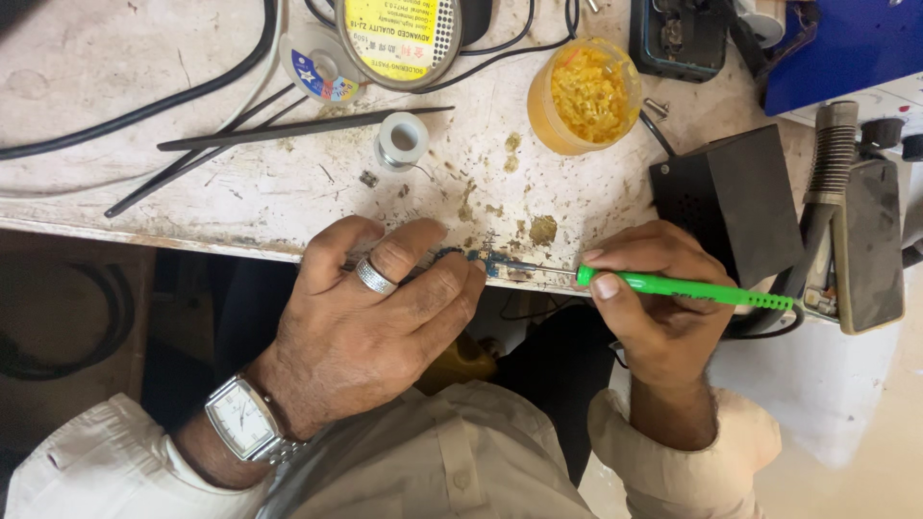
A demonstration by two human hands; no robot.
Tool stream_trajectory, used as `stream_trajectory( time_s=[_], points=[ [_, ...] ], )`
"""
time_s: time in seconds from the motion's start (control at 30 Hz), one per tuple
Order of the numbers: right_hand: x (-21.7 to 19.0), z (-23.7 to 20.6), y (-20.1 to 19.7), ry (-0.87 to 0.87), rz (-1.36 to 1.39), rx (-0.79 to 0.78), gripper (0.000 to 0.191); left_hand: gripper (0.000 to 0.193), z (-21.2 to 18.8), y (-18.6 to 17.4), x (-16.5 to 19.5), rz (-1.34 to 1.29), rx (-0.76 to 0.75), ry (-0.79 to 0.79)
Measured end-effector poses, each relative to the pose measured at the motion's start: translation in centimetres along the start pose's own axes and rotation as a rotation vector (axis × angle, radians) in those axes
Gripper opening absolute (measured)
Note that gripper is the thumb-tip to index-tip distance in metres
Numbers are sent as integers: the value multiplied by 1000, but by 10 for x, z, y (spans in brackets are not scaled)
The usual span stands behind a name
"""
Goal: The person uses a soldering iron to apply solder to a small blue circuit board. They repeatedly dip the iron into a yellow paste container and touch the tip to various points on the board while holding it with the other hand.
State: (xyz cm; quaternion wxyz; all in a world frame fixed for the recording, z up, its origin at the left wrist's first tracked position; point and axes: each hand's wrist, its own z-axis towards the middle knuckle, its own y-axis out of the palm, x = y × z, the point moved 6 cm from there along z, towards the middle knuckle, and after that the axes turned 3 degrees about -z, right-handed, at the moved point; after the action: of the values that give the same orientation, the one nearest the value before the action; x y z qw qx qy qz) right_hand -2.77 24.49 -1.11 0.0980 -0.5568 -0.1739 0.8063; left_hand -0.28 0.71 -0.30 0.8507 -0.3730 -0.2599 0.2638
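— What do the hands hold?
— Left hand point(370, 317) pins a small blue board point(478, 259) at the worktop point(240, 183) edge; right hand point(654, 308) pinches a green iron point(673, 286), tip touching it.
— Handling?
— Board looks light, stiff, fragile; grip its edges.

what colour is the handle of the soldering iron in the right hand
Bright green, seen in the head view: the soldering iron in the right hand.

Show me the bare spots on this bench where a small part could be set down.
Bare top lies at far left, above the black cable, and in the strip between the tweezers and the bench edge. It is crowded around the solder spool, yellow cup and black box, and where the left hand and right hand work.
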Motion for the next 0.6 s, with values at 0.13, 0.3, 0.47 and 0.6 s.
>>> stream_trajectory(
  time_s=[0.13, 0.3, 0.47, 0.6],
  points=[
    [0, 0, -1, 7, 6, 11, 9, 18, 0, 0, 0, -10, 0, 7],
    [0, 0, 0, 19, 22, 0, 10, 18, 1, -1, 0, -9, -4, 6],
    [-1, 0, 0, 6, 7, -10, 10, 18, 0, -1, -1, -5, -4, 2],
    [1, 0, -1, 4, 23, 1, 10, 18, 0, -1, -1, -9, -5, 3]
  ],
)
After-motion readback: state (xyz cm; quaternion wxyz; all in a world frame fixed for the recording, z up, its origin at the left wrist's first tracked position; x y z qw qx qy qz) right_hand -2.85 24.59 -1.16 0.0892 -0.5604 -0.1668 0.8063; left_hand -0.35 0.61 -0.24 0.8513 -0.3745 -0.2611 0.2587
